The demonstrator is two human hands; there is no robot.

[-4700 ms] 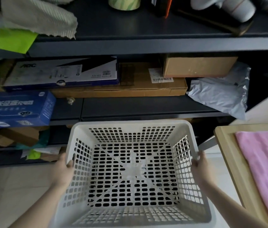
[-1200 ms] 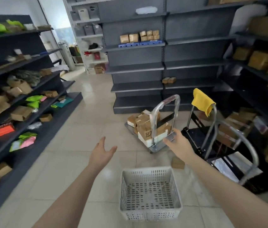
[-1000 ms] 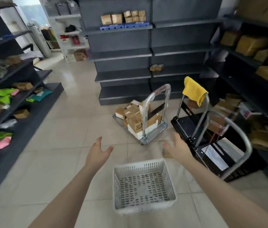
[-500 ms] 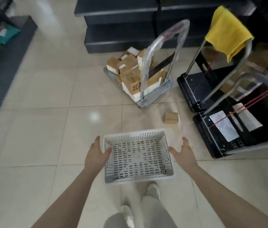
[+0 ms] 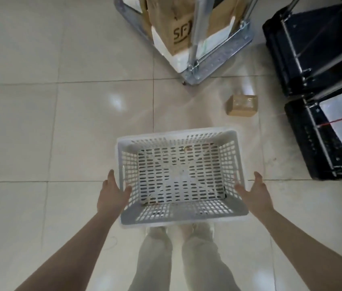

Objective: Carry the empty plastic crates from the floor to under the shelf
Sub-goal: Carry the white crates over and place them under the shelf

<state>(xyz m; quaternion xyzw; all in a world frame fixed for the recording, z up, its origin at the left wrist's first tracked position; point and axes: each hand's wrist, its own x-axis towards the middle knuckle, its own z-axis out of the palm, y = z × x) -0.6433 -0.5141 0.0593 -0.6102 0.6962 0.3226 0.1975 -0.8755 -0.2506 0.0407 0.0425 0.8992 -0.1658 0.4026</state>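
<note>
Left hand [image 5: 112,196] and right hand [image 5: 257,194] flank white crate [image 5: 179,211], spread.

Crate [image 5: 181,177]: white perforated plastic, matt. Floor [image 5: 61,122]: glossy smooth tile. Trolley [image 5: 218,57]: bare ribbed metal. Boxes [image 5: 174,28]: brown cardboard. Small box [image 5: 242,105]: cardboard under glossy tape.

Loaded trolley [image 5: 214,59], small box [image 5: 242,105]

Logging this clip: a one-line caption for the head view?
Both open hands, left hand and right hand, flank an empty white crate on the tiled floor.
</note>
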